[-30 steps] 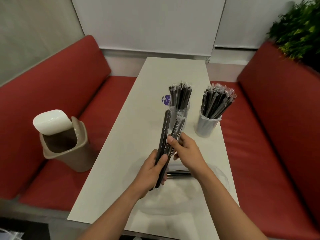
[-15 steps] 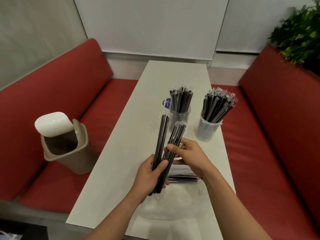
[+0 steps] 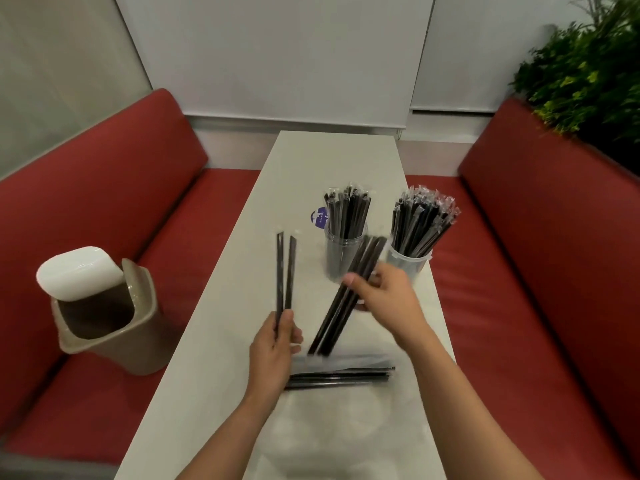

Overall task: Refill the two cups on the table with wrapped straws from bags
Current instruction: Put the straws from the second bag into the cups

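Two clear cups stand on the white table [image 3: 221,306]. The left cup [image 3: 341,258] holds black wrapped straws upright; the right cup [image 3: 408,263] is packed with more, fanning to the right. My left hand [image 3: 275,344] grips two wrapped straws [image 3: 285,271] by their lower ends, pointing up. My right hand [image 3: 388,299] holds a small bunch of wrapped straws [image 3: 343,299], tilted towards the cups and blurred. A clear plastic bag [image 3: 346,438] lies flat near the front edge, with a few straws [image 3: 341,375] lying crosswise on it.
Red bench seats run along both sides of the table. A beige swing-lid bin [image 3: 104,306] with a white lid sits on the left bench. A purple round sticker [image 3: 319,218] lies behind the left cup. Green plants [image 3: 585,74] stand at the back right.
The straws, held together in both hands before, are now split: my right hand has pulled a bunch away to the right, and my left hand keeps two straws.
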`<state>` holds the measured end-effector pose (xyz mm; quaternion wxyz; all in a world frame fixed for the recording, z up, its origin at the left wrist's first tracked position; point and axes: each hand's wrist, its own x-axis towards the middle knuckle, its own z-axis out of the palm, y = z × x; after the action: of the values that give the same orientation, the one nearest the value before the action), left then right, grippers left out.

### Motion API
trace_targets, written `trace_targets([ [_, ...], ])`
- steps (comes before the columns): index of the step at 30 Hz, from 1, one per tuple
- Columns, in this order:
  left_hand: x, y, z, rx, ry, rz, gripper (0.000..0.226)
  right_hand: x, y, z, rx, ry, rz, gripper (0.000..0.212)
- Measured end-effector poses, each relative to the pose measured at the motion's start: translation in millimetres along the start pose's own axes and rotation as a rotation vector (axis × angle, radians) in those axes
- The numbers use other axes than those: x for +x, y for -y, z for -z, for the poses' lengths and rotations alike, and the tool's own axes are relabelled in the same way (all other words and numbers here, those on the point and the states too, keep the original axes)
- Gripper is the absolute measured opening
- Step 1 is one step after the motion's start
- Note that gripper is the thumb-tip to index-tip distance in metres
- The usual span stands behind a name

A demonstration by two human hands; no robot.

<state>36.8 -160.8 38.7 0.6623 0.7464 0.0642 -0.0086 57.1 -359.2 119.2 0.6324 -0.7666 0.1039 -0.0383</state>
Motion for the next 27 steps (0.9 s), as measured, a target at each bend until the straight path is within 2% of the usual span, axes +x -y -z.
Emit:
trace_targets([
  [4,19,-10,14,0.000,-0.034,-0.019,0.040,38,41,22,-0.115,-0.462,0.329,0.013],
  [7,27,-12,16,-0.006,0.036,-0.009,0.038,65,64,20,-0.099,-0.624,0.443,0.020],
  [14,32,-12,9,-0.130,0.245,0.026,0.032,144,19,-4,-0.325,-0.423,0.299,0.023],
  [19,30,-9,8,-0.162,0.297,0.030,0.031,162,-10,-16,-0.545,-0.300,0.114,0.021],
  [23,32,-7,7,-0.163,0.294,0.040,0.027,162,-19,-22,-0.567,-0.281,0.032,0.023],
  [27,34,-6,6,-0.162,0.288,0.065,0.027,149,-16,-22,-0.422,-0.310,0.030,0.030],
])
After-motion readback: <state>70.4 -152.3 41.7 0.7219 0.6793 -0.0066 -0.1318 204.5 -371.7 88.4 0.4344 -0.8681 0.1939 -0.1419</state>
